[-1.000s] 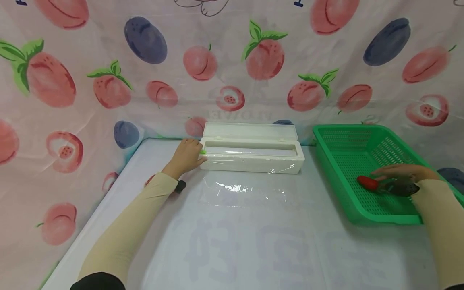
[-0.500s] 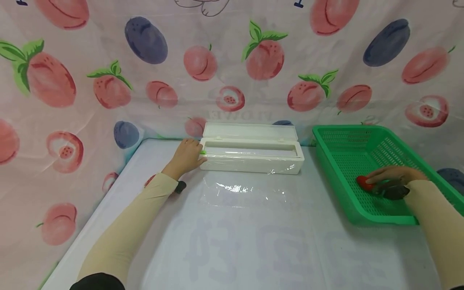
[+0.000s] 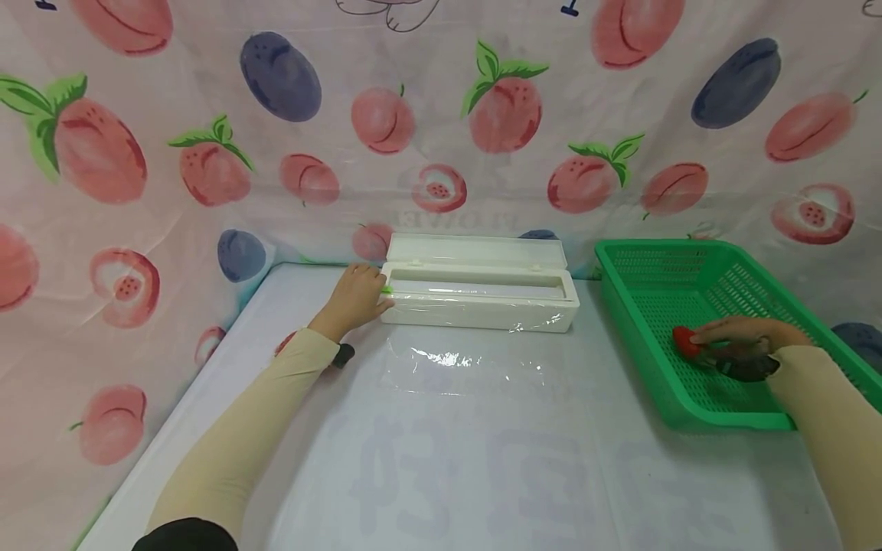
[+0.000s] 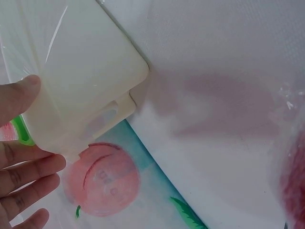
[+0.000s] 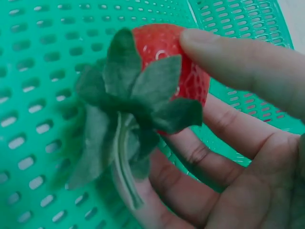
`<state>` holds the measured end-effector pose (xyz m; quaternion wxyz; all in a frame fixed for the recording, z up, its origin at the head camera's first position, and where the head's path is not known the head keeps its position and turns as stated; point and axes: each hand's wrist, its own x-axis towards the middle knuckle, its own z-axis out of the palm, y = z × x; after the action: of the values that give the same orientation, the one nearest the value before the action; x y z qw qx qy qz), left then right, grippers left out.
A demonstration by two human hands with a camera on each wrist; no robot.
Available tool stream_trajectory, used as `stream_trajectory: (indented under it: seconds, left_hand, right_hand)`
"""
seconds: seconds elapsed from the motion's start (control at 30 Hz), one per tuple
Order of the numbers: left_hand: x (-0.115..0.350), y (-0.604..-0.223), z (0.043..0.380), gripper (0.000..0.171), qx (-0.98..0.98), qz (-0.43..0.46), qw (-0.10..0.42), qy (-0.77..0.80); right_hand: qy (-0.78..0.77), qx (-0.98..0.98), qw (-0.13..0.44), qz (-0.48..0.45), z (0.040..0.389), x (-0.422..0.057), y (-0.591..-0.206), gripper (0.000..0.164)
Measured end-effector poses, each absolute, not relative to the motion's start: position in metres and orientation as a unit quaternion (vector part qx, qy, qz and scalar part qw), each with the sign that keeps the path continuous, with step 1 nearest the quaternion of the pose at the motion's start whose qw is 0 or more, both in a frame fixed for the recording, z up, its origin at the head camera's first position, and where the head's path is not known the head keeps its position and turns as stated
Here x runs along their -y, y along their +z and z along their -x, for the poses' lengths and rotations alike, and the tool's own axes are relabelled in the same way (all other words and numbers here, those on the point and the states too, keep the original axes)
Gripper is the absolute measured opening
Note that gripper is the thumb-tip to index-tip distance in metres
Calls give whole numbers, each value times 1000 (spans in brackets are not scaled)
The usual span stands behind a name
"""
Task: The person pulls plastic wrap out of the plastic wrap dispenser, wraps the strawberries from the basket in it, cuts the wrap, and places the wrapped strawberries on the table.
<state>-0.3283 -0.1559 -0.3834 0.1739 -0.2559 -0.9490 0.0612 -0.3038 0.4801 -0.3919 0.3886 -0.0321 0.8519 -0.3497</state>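
My left hand (image 3: 356,298) grips the left end of a long white plastic-wrap dispenser (image 3: 475,312), whose lid (image 3: 475,249) stands raised at the back. In the left wrist view the thumb lies against one face of the dispenser, with fingers (image 4: 33,183) at its edge near a small green piece (image 4: 21,131). Clear film (image 3: 455,367) spreads from the dispenser's front over the table. Over at the right, my right hand (image 3: 744,333) holds a red strawberry (image 5: 159,40) with green leaves and a stem, between thumb and fingers inside a green basket (image 3: 637,360).
A white table (image 3: 482,474) lies under everything, and a fruit-printed curtain (image 3: 427,84) hangs behind and at the left. The basket's slotted wall rises around the right hand.
Within the basket, my right hand has moved a little to the left and closed around the strawberry, which has turned and shifted slightly left. The left hand stays put on the dispenser.
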Motion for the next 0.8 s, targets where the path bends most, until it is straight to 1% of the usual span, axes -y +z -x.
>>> stream_trajectory:
  seconds: [0.07, 0.17, 0.2, 0.27, 0.3, 0.37, 0.4, 0.43, 0.53, 0.57, 0.67, 0.8]
  left_hand:
    - [156, -383, 329, 42, 949, 256, 174, 62]
    - [156, -384, 330, 42, 948, 258, 173, 62]
    - [156, -385, 331, 42, 949, 258, 173, 61]
    - [155, -385, 331, 41, 949, 259, 172, 59]
    - [155, -385, 331, 41, 949, 258, 171, 58]
    - [155, -386, 331, 41, 950, 258, 169, 58]
    - [155, -386, 331, 41, 950, 258, 169, 58]
    - [155, -386, 330, 41, 950, 258, 169, 57]
    - [154, -385, 330, 41, 950, 257, 168, 57]
    - [154, -385, 330, 42, 950, 257, 168, 57]
    - [155, -385, 330, 42, 950, 257, 170, 59]
    - [157, -385, 330, 42, 948, 259, 174, 62]
  right_hand:
    - [-371, -841, 392, 29, 305, -482, -393, 64]
    - [-419, -810, 410, 36, 307, -486, -390, 40]
    - [-426, -807, 409, 32, 306, -486, -388, 39]
    - [-438, -795, 419, 32, 306, -484, -384, 43]
    - [-441, -790, 424, 35, 306, -483, -382, 49]
    - [-431, -804, 409, 28, 306, -478, -376, 61]
    - [-429, -807, 405, 30, 307, -477, -373, 63]
    - [-438, -801, 407, 31, 308, -477, -369, 56]
    - [-459, -794, 397, 33, 311, -475, -356, 26]
    - [-471, -788, 396, 32, 311, -473, -351, 20]
    - [-499, -762, 411, 46, 312, -465, -334, 27]
    - [-516, -737, 428, 87, 311, -444, -306, 35]
